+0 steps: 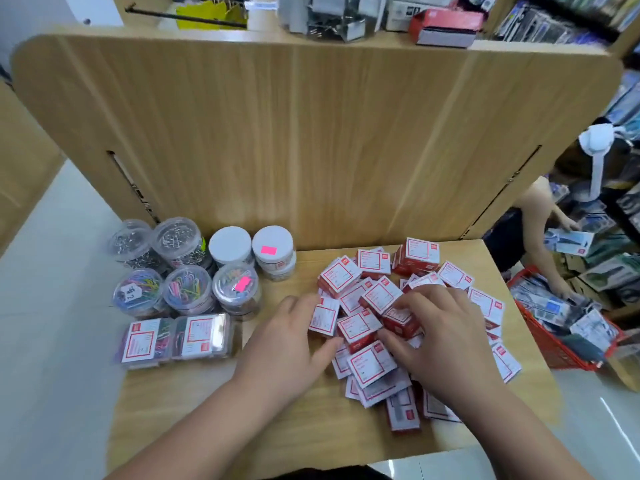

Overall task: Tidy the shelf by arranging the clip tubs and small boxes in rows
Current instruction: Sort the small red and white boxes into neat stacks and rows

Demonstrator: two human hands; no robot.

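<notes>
Clear clip tubs (187, 268) and two flat clip packs (180, 337) are seen grouped in rows on the wooden shelf (194, 403), well to the left of the left hand (289, 337). That hand is laid flat with fingers together, its fingertips touching the near edge of a loose heap of small red-and-white boxes (398, 306). The right hand (440, 327) is spread over the heap, fingers curled onto one box (401, 322); a firm grip cannot be confirmed. A red basket (554, 344) is noted further right.
</notes>
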